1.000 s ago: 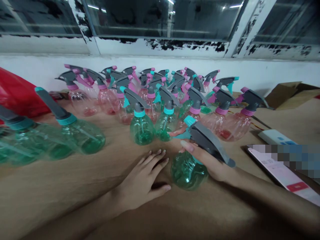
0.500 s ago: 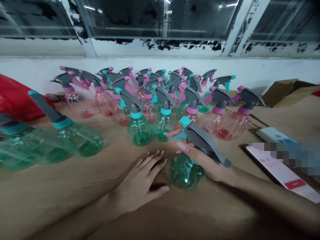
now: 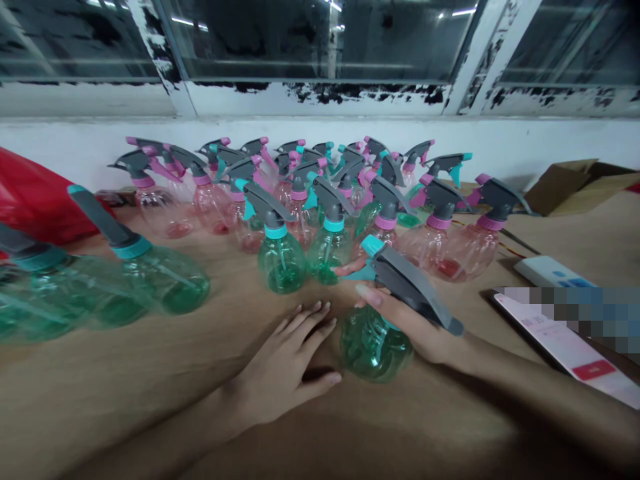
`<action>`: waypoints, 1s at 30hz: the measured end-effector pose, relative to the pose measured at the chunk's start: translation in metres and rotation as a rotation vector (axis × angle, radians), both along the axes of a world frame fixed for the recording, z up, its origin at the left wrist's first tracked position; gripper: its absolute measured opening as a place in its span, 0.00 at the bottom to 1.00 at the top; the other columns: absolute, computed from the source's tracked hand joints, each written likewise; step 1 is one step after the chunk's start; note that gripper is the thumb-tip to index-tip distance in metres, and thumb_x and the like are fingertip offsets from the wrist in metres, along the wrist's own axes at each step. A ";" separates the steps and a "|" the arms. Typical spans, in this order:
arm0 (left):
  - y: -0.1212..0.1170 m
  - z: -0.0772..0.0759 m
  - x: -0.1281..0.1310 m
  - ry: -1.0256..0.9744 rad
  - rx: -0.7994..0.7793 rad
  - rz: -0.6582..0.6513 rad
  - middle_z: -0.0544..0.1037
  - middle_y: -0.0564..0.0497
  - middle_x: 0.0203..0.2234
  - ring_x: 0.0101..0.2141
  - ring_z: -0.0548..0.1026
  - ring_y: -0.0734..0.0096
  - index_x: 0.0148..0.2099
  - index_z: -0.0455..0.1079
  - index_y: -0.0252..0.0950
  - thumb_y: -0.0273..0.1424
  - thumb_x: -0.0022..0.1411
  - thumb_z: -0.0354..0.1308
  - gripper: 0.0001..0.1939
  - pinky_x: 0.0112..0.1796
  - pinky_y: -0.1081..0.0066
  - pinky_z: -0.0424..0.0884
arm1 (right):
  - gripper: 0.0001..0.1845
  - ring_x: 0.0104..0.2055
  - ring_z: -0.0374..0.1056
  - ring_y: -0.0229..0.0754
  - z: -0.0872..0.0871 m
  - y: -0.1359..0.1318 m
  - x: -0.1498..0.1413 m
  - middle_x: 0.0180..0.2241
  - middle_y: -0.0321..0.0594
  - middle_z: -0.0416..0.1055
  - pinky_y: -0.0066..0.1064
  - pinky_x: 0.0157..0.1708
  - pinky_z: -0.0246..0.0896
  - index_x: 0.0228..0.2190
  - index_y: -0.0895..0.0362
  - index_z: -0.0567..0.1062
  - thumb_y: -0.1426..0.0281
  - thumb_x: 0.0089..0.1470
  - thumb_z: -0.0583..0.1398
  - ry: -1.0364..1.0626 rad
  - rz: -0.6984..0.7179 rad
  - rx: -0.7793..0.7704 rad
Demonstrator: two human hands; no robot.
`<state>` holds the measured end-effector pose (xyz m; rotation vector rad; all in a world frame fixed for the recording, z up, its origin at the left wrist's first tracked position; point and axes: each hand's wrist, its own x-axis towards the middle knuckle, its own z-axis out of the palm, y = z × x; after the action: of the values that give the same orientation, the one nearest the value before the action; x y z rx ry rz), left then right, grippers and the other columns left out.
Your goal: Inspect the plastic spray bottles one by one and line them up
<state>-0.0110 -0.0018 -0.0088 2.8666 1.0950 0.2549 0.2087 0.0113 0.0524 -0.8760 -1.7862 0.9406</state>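
Observation:
My right hand (image 3: 425,327) is wrapped round the neck of a green spray bottle (image 3: 375,350), fingers under its grey sprayer head with a turquoise nozzle and trigger. That bottle is upright at the front. To its left, my left hand (image 3: 280,360) lies flat on the brown table (image 3: 165,393), fingers spread and holding nothing. Just beyond my hands stand two more green spray bottles (image 3: 283,260) with turquoise collars. Behind them are several pink spray bottles (image 3: 467,250) with grey and pink heads, mixed with a few green ones.
More green spray bottles (image 3: 170,280) stand at the left, near a red plastic bag (image 3: 40,200). On the right lie a phone (image 3: 560,340) and a white box-like device (image 3: 550,272). An open cardboard box (image 3: 575,187) sits by the white wall (image 3: 55,140) under the windows.
The whole view has shifted slightly. Both hands and the held spray bottle keep nearly the same pose and place on the table.

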 end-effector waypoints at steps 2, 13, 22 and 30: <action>0.000 0.000 0.000 0.004 0.000 -0.005 0.58 0.42 0.62 0.62 0.53 0.55 0.65 0.54 0.32 0.51 0.66 0.47 0.34 0.59 0.55 0.51 | 0.12 0.35 0.68 0.36 0.000 0.000 0.000 0.40 0.34 0.72 0.30 0.38 0.64 0.43 0.50 0.70 0.61 0.58 0.57 -0.006 0.000 -0.005; -0.001 0.000 0.001 -0.004 -0.006 -0.009 0.58 0.42 0.62 0.61 0.54 0.55 0.65 0.53 0.32 0.51 0.66 0.48 0.35 0.58 0.55 0.53 | 0.11 0.32 0.69 0.37 0.001 -0.002 0.000 0.31 0.33 0.73 0.29 0.33 0.65 0.39 0.51 0.73 0.60 0.56 0.59 -0.026 -0.077 -0.001; -0.002 -0.002 -0.001 -0.018 0.016 -0.015 0.58 0.42 0.62 0.62 0.54 0.55 0.64 0.55 0.31 0.51 0.66 0.48 0.35 0.59 0.55 0.51 | 0.11 0.31 0.69 0.38 -0.001 -0.002 0.001 0.30 0.34 0.74 0.30 0.33 0.65 0.36 0.52 0.75 0.59 0.56 0.58 -0.033 -0.083 -0.003; -0.001 -0.002 -0.001 -0.011 0.002 -0.014 0.56 0.42 0.63 0.62 0.52 0.54 0.64 0.56 0.30 0.50 0.66 0.49 0.34 0.59 0.55 0.50 | 0.13 0.26 0.66 0.37 -0.001 -0.004 0.005 0.24 0.33 0.69 0.30 0.28 0.63 0.34 0.52 0.75 0.58 0.58 0.56 -0.102 -0.103 0.049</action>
<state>-0.0118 -0.0028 -0.0107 2.8699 1.0723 0.2712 0.2135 0.0074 0.0513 -0.9904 -1.8238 0.7955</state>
